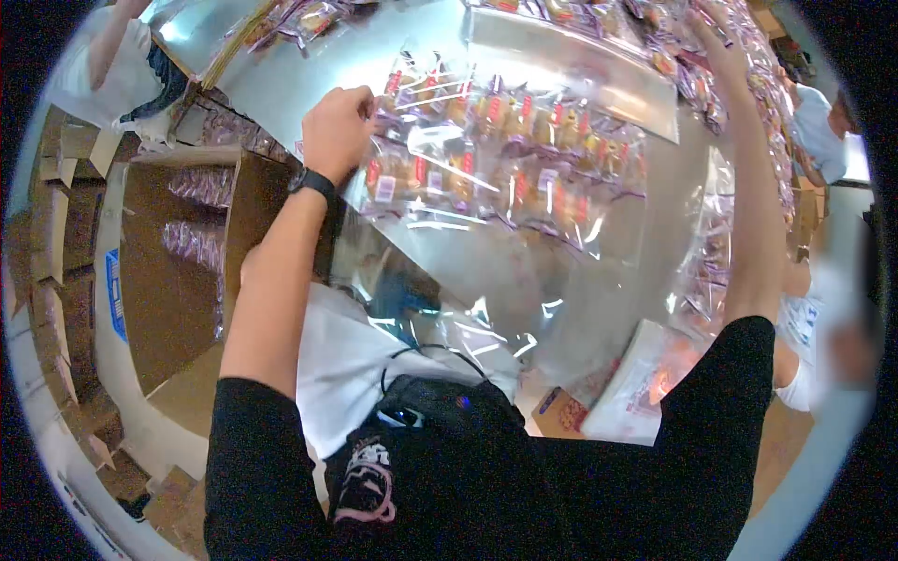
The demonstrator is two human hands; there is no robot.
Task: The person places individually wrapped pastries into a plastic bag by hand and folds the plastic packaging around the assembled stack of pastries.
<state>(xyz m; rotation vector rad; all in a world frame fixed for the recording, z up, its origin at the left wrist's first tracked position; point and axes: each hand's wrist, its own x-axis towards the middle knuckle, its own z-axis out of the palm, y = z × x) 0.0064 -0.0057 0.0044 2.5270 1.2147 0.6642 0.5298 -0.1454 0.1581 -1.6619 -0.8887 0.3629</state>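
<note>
the left hand (339,126) is curled, knuckles up, at the near-left edge of a clear bag (440,224); whether its fingers pinch the film cannot be told. a dark watch (311,184) sits on the wrist behind it. just right of this hand, wrapped snacks (468,178) show through the film in two rows, lying flat on the metal counter (281,89).

the right hand (725,51) is well apart, out past the far-right end of the bag, reaching into a heap of purple-edged packets (692,93); it is blurred, so i cannot tell if it is open or gripping one. back along that arm, by the elbow, lie printed plastic sheets (636,393).

below and left of the left hand stands an open cardboard box (173,271) with more packets inside. beyond the left hand, at the far left, is a person in white (103,70).
</note>
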